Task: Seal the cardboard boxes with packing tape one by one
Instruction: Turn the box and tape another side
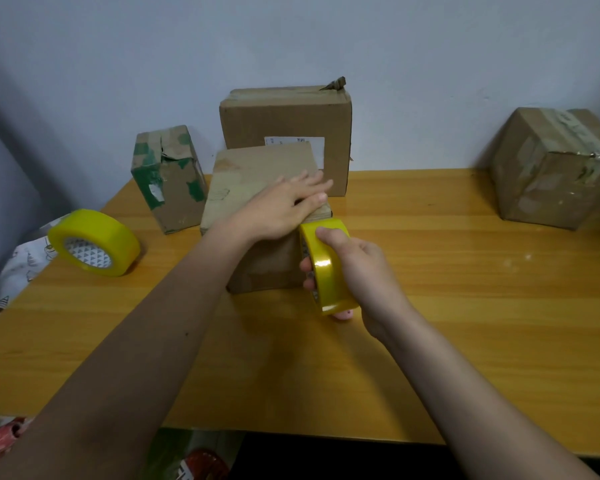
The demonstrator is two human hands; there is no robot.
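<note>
A brown cardboard box (253, 181) stands in the middle of the wooden table (465, 306). My left hand (284, 206) lies flat on its top near the right edge, fingers straight. My right hand (357, 268) grips a yellow roll of packing tape (326, 268) held upright against the box's right side, just below the top edge. A second, larger yellow tape roll (94, 242) lies tilted at the table's left edge.
A green-taped small box (168, 178) stands at the back left. A bigger labelled box (288, 123) sits behind the middle one against the wall. A taped box (555, 168) rests at the far right. Patterned fabric (18, 265) hangs off the left edge.
</note>
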